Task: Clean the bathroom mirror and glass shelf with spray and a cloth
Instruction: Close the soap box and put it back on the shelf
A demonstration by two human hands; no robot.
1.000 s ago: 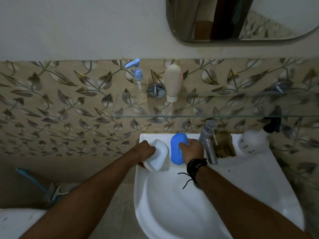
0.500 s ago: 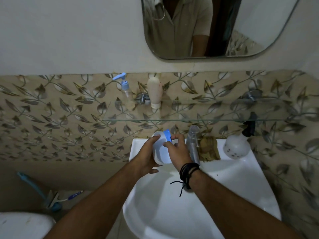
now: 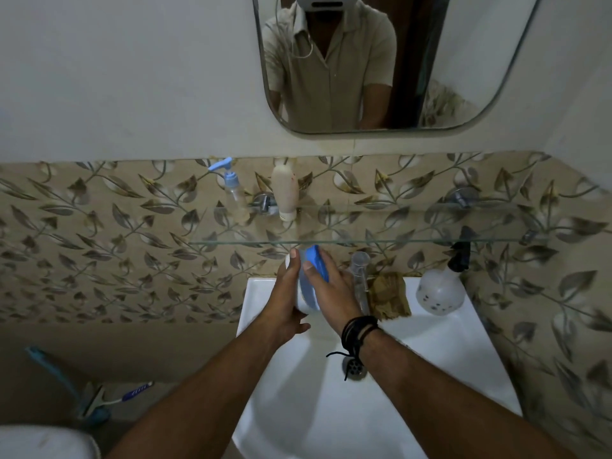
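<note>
My left hand (image 3: 287,303) and my right hand (image 3: 331,289) together hold a soap case, its white tray (image 3: 302,301) and blue lid (image 3: 316,260) pressed together, raised just below the glass shelf's (image 3: 414,240) front edge. The mirror (image 3: 381,61) hangs on the wall above. A brown cloth (image 3: 389,294) lies on the basin's back ledge, to the right of the tap (image 3: 361,276). A translucent spray bottle (image 3: 440,288) with a black trigger stands at the ledge's right end.
On the shelf's left part stand a clear pump bottle (image 3: 233,193) with a blue head and a white tube (image 3: 284,193). The white basin (image 3: 430,359) lies under my arms. A toilet lid (image 3: 43,442) and a brush (image 3: 99,399) are at the lower left.
The white tray and blue lid lay side by side on the basin ledge; my hands joined them and lifted the case toward the shelf. The view tilted up, showing more mirror.
</note>
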